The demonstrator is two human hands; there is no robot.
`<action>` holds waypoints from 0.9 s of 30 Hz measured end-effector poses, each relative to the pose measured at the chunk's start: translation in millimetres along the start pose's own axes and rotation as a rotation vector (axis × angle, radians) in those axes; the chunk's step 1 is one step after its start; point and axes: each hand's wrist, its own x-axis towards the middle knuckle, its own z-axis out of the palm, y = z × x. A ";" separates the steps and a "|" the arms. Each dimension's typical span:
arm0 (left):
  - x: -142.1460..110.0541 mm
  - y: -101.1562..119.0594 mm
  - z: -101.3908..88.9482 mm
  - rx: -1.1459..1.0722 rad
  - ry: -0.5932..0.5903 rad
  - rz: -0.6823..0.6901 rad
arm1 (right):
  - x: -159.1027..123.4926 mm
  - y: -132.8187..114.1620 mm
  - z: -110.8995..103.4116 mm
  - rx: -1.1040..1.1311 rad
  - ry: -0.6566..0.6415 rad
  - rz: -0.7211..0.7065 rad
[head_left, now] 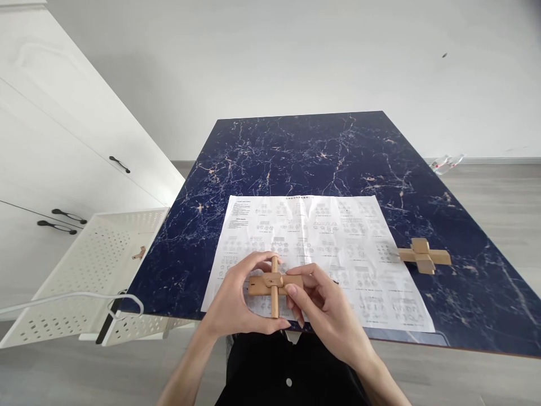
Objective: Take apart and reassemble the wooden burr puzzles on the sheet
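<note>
Between my two hands is a cross-shaped wooden interlocking puzzle [274, 280], held above a printed sheet near the table's front edge. My left hand [230, 299] grips the ends of its upright round stick, fingers at the top and thumb at the bottom. My right hand [323, 304] pinches the right arm of the flat piece between thumb and fingers. Under both hands lies the creased instruction sheet [338, 254], covered with small diagrams. A second wooden cross puzzle [424, 256] rests on the table to the right, touching or close to the sheet's edge.
The dark blue marbled table [287, 152] reaches toward a pale wall. At left stand a white perforated basket [84, 265] with a small brown object [139, 252] in it, a white cable [76, 295] and white cabinets [84, 141]. Clear plastic [447, 163] lies beyond the table's right edge.
</note>
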 end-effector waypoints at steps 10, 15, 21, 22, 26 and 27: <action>-10.6 10.9 -0.2 -0.240 -0.143 -0.179 | 1.7 -7.0 -9.3 -0.393 0.026 -0.305; -10.6 13.3 -0.1 -0.121 -0.025 -0.058 | 0.8 -0.9 -9.6 -0.321 0.068 -0.257; -3.9 16.7 4.9 -0.152 0.006 0.020 | -1.4 0.2 -8.4 -0.248 0.048 -0.263; -3.0 16.8 6.0 -0.154 0.022 0.035 | -1.3 0.8 -7.9 -0.248 0.055 -0.260; 0.4 13.3 9.0 -0.044 0.073 0.049 | 2.1 5.6 -9.3 -0.288 0.118 -0.245; 1.3 11.7 9.3 0.001 0.081 0.046 | 3.5 7.1 -11.0 -0.304 0.118 -0.235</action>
